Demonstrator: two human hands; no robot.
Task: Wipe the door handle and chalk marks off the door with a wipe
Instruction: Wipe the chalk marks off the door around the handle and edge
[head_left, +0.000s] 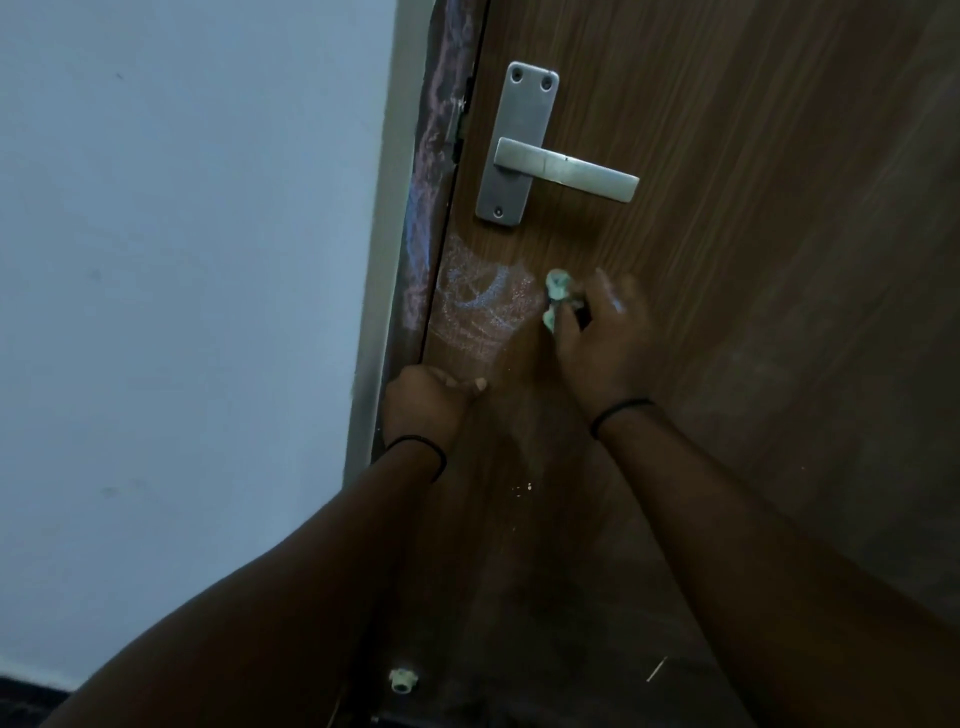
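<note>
A brown wooden door (727, 260) fills the right of the head view. Its silver lever handle (563, 169) sits on a metal plate near the door's left edge. Below the handle, pale chalk marks (478, 301) smear the wood. My right hand (602, 338) holds a crumpled, greenish-white wipe (558, 299) against the door at the right edge of the chalk patch. My left hand (431, 395) rests on the door's edge below the marks, fingers curled out of sight around the edge. More chalk streaks run up the door frame edge (436, 156).
A pale wall (182, 312) takes up the left side. A small white crumpled piece (402, 679) lies on the dark floor near the door's foot. White specks (522, 488) dot the door lower down.
</note>
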